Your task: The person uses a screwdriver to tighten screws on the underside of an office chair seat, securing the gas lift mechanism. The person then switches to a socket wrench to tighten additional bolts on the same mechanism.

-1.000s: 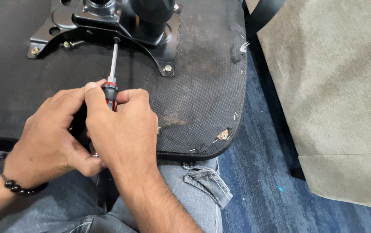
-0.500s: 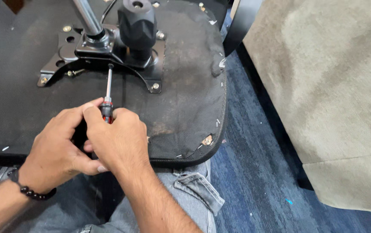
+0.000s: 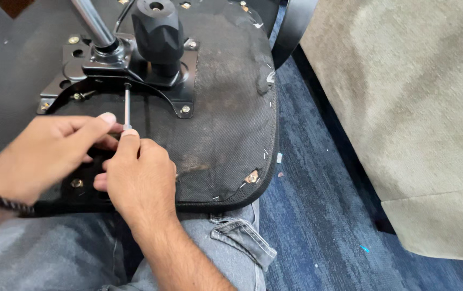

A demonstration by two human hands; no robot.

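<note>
Hands meet over the near left part of an upturned black fabric-covered chair seat (image 3: 226, 129) lying across the person's lap. Right hand (image 3: 140, 180) and left hand (image 3: 45, 153) both close their fingers (image 3: 105, 119) round a slim steel-shafted screwdriver (image 3: 127, 105), handle hidden, tip at the black metal mounting plate (image 3: 183, 91) farther off. Seat's curved right edge carries brass staples and torn cloth. Blue carpet (image 3: 318, 215) gives open room right, up to a beige upholstered cushion (image 3: 415, 108).

Two hands, the left hand (image 3: 43, 153) and the right hand (image 3: 140, 180), share one screwdriver (image 3: 127, 105). One upturned chair seat (image 3: 220, 124) carries one black knob (image 3: 157, 35) and one metal column (image 3: 92, 22).
</note>
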